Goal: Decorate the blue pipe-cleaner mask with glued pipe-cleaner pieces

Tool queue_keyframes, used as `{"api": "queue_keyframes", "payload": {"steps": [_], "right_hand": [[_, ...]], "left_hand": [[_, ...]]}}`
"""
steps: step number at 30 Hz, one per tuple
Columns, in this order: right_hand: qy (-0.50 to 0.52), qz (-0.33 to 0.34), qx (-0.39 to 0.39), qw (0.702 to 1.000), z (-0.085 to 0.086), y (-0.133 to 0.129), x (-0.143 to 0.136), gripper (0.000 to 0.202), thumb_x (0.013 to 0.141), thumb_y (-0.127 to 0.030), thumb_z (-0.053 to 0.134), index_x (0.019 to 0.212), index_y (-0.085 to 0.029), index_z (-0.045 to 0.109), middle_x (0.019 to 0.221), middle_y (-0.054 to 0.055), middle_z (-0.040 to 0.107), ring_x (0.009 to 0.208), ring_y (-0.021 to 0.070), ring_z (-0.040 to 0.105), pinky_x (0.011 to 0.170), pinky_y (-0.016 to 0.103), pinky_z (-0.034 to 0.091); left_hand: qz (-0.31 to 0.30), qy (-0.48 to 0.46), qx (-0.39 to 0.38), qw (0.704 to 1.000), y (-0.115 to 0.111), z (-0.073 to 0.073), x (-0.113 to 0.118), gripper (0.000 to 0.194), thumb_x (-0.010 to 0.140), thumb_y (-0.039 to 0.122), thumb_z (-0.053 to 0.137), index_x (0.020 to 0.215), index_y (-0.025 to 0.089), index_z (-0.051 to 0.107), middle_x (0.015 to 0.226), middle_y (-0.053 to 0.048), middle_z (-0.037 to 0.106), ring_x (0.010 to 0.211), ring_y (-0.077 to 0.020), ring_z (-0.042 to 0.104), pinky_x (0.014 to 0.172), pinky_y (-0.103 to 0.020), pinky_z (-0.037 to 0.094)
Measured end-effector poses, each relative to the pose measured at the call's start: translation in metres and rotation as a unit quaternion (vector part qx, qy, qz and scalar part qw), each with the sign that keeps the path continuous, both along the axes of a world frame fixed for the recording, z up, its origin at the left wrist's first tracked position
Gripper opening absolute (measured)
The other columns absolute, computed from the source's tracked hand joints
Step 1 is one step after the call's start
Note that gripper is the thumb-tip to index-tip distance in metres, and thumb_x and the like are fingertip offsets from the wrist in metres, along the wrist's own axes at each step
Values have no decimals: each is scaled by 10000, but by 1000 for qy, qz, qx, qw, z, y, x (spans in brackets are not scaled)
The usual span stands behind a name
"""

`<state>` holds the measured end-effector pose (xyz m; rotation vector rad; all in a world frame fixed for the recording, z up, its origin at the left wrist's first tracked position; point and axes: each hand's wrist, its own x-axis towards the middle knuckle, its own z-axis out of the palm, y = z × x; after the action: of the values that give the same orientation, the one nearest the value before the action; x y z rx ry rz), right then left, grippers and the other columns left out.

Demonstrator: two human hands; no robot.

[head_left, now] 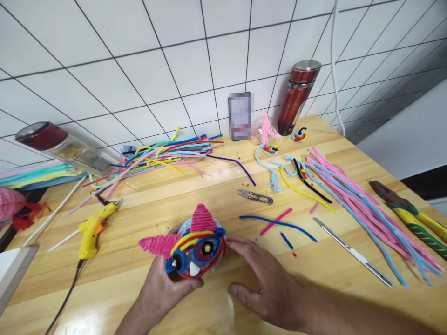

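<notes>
Pink ears [202,221]: one upright, one tipped toward the left of the frame, both on the figure [194,255] that sits low and just left of centre in my view, at the table [195,193].
Left hand [162,284]: wrapped round the figure's left side, thumb below its front; I take this as the main hold.
Right hand [268,281]: loosely spread, thumb well off the forefinger, nothing pinched; its fingertips reach the figure's right edge, and I cannot tell whether they touch.
Figure in hand: I judge the step to be steadying or positioning it, front toward my camera, with no tool in use.
Next grip: a second hold would call, I think, for the right fingers to close lightly, clear of the ears, which look easy to bend.
Idle tools: glue gun [91,232] at left, snips [256,196] mid-frame, knife [352,251] and pliers [412,211] at right.
Behind the figure: most left fingers and its underside are hidden, so I cannot say whether it rests or is lifted.
Frame edges: arms [335,304] run out at the bottom, the pliers' handles at right.
Phone [240,116]: upper centre, screen blurred out; scraps near the snips are too small to name.
</notes>
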<state>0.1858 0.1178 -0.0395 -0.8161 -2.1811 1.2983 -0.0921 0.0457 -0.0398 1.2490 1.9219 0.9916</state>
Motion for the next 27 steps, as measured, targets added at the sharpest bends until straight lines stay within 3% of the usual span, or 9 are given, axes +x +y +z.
{"api": "queue_keyframes", "payload": {"steps": [8, 16, 27], "right_hand": [[-3, 6, -4, 1000, -2, -1, 1, 726, 935, -365, 723, 1597, -256, 446, 1564, 134, 604, 1433, 292, 592, 1203, 480, 509], [-7, 10, -7, 1000, 1, 0, 1, 739, 931, -358, 724, 1608, -265, 441, 1573, 132, 599, 1438, 296, 592, 1207, 488, 508], [5, 8, 19, 1000, -1, 1, -2, 738, 929, -338, 722, 1606, -253, 440, 1556, 136, 610, 1428, 281, 597, 1209, 457, 503]], "left_hand": [[11, -15, -22, 1000, -3, -4, -3, 1114, 476, 690, 953, 1414, 179, 637, 1227, -177, 764, 1188, -448, 723, 997, -546, 632], [6, 10, -2, 1000, -9, -10, -5, 999, 526, 548, 975, 1399, 186, 651, 1182, -149, 780, 1138, -411, 747, 969, -504, 646], [10, -1, -1, 1000, -2, -3, -2, 1028, 496, 566, 975, 1398, 198, 648, 1198, -144, 777, 1157, -425, 741, 1003, -537, 636]]}}
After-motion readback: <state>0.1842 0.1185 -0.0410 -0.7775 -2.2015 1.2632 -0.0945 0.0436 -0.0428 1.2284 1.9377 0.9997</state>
